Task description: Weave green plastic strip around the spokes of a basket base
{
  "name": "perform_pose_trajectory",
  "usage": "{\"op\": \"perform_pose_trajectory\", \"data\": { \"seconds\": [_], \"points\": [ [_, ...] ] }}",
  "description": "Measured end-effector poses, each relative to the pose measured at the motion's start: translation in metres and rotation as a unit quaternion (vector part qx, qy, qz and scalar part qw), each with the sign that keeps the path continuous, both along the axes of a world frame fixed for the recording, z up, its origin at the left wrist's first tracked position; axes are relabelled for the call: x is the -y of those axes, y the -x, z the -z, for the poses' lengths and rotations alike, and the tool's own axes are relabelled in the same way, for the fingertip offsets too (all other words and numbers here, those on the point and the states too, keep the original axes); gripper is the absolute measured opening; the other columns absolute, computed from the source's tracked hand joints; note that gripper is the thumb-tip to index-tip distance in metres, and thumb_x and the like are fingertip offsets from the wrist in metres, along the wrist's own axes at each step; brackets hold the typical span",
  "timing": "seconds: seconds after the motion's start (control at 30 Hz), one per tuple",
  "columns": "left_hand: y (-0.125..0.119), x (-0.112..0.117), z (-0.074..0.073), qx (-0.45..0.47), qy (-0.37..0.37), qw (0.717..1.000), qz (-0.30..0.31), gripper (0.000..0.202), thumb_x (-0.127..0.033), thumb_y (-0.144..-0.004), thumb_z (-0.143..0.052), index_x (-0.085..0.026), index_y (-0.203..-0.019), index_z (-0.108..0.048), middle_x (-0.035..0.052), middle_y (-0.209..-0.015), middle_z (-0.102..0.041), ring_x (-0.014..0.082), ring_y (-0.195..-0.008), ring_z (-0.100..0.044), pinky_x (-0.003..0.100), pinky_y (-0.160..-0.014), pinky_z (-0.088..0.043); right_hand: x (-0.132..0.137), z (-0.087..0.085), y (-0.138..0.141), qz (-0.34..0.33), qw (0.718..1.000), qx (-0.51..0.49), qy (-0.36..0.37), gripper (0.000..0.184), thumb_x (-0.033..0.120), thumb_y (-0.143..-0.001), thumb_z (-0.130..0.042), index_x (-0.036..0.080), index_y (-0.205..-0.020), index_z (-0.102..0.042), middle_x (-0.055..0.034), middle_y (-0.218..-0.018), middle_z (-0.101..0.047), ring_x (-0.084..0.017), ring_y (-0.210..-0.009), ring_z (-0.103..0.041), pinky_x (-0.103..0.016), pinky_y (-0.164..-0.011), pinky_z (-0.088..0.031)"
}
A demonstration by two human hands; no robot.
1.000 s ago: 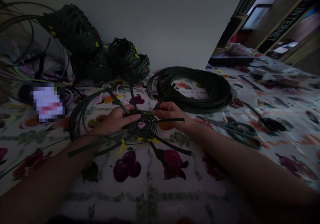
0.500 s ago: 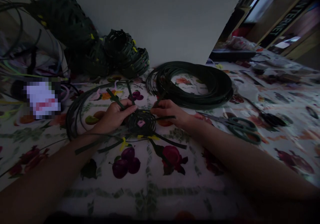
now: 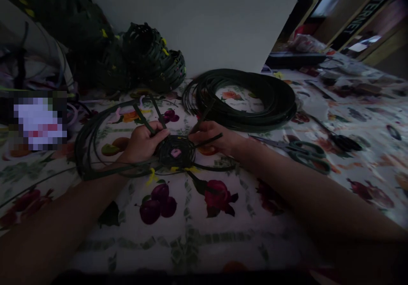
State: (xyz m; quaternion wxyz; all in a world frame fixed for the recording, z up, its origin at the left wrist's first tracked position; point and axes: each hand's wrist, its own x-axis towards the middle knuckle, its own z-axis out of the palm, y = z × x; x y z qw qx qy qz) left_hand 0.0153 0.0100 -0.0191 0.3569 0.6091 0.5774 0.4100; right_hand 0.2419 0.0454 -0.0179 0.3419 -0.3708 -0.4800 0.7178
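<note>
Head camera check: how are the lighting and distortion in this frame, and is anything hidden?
Head view: dim overall, so the dark woven disc loses strand detail. Wide-angle distortion tilts the wall and stretches the right forearm. A pixelated patch hides something at left.

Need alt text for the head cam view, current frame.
A left hand and right hand touch the rim of a small dark woven basket base on a floral tablecloth. Behind lie a coil of dark strips and woven baskets; green-handled scissors sit right.
</note>
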Motion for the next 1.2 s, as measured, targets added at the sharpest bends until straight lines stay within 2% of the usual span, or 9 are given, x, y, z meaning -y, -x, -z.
{"op": "perform_pose_trajectory", "data": {
  "seconds": [0.1, 0.3, 0.47, 0.6, 0.73, 0.87, 0.97, 1.07, 1.2],
  "points": [
    [0.001, 0.001, 0.003, 0.013, 0.002, 1.0, -0.019, 0.023, -0.038, -0.079, -0.069, -0.019, -0.069, -0.061, -0.0012, -0.064, -0.051, 0.0139, -0.06, -0.047, 0.026, -0.054, -0.035, 0.0, -0.002, 0.002, -0.105, 0.993, 0.017, 0.058, 0.024, 0.018, -0.074, -0.077, 0.018, -0.067, -0.054, 0.0065, -0.052, -0.039, -0.004, -0.039, -0.023, -0.022, -0.036, -0.023],
    [0.002, 0.003, -0.002, 0.001, 0.005, 1.0, -0.018, 0.023, -0.037, -0.08, -0.069, -0.019, -0.068, -0.061, -0.0003, -0.066, -0.053, 0.0142, -0.061, -0.049, 0.026, -0.053, -0.037, 0.001, -0.006, 0.003, -0.132, 0.988, 0.023, 0.072, 0.031, 0.016, -0.076, -0.071, 0.018, -0.059, -0.046, 0.0082, -0.047, -0.031, -0.003, -0.038, -0.019, -0.021, -0.035, -0.017],
    [0.002, 0.002, -0.006, -0.031, -0.015, 0.999, -0.027, 0.022, -0.036, -0.081, -0.067, -0.02, -0.068, -0.06, -0.0003, -0.064, -0.053, 0.0151, -0.061, -0.049, 0.026, -0.054, -0.037, 0.001, -0.005, 0.003, -0.112, 0.992, 0.01, 0.064, 0.032, 0.019, -0.073, -0.076, 0.019, -0.061, -0.046, 0.0081, -0.047, -0.035, -0.003, -0.038, -0.021, -0.022, -0.036, -0.018],
    [0.004, 0.002, -0.005, -0.044, -0.043, 0.998, -0.032, 0.021, -0.036, -0.083, -0.066, -0.02, -0.07, -0.06, 0.0, -0.067, -0.054, 0.0158, -0.064, -0.051, 0.027, -0.057, -0.038, 0.006, -0.008, 0.006, -0.068, 0.996, 0.016, 0.053, 0.032, 0.021, -0.069, -0.079, 0.018, -0.064, -0.047, 0.0082, -0.048, -0.036, -0.003, -0.037, -0.024, -0.022, -0.036, -0.016],
    [0.006, 0.002, -0.002, -0.022, -0.037, 0.999, -0.026, 0.021, -0.037, -0.085, -0.065, -0.02, -0.073, -0.06, 0.0, -0.07, -0.054, 0.0148, -0.065, -0.051, 0.026, -0.058, -0.04, 0.01, -0.01, 0.009, -0.048, 0.998, 0.02, 0.047, 0.027, 0.02, -0.065, -0.078, 0.016, -0.068, -0.052, 0.0082, -0.051, -0.037, -0.003, -0.037, -0.027, -0.022, -0.037, -0.017],
    [0.008, 0.0, -0.001, 0.132, 0.038, 0.991, 0.01, 0.023, -0.039, -0.08, -0.073, -0.02, -0.075, -0.061, -0.002, -0.069, -0.053, 0.0109, -0.057, -0.05, 0.023, -0.052, -0.039, 0.01, -0.014, 0.008, -0.01, 0.999, 0.052, 0.007, 0.023, 0.023, -0.068, -0.075, 0.016, -0.067, -0.053, 0.0072, -0.051, -0.037, -0.004, -0.038, -0.03, -0.023, -0.038, -0.018],
    [0.01, -0.001, -0.004, 0.22, 0.115, 0.968, 0.025, 0.029, -0.042, -0.076, -0.078, -0.018, -0.085, -0.066, 0.0013, -0.082, -0.063, 0.0145, -0.068, -0.061, 0.026, -0.06, -0.05, 0.006, -0.019, 0.004, 0.028, 0.996, 0.078, -0.017, 0.017, 0.021, -0.068, -0.071, 0.015, -0.067, -0.055, 0.0058, -0.053, -0.04, -0.004, -0.039, -0.03, -0.024, -0.039, -0.017],
    [0.014, -0.002, -0.006, 0.218, 0.161, 0.962, 0.034, 0.039, -0.048, -0.079, -0.074, -0.015, -0.098, -0.068, 0.0076, -0.09, -0.069, 0.0214, -0.082, -0.067, 0.032, -0.07, -0.054, 0.002, -0.022, 0.0, 0.041, 0.992, 0.104, -0.052, 0.015, 0.021, -0.067, -0.07, 0.014, -0.065, -0.056, 0.004, -0.055, -0.044, -0.004, -0.041, -0.032, -0.024, -0.04, -0.019],
    [0.017, -0.004, -0.004, 0.132, 0.168, 0.975, 0.065, 0.039, -0.048, -0.074, -0.078, -0.015, -0.094, -0.07, 0.0073, -0.086, -0.07, 0.0215, -0.076, -0.067, 0.032, -0.066, -0.054, 0.001, -0.02, 0.0, 0.033, 0.991, 0.12, -0.059, 0.016, 0.024, -0.067, -0.07, 0.014, -0.066, -0.059, 0.0031, -0.056, -0.046, -0.006, -0.044, -0.036, -0.024, -0.042, -0.023]
  ]
}}
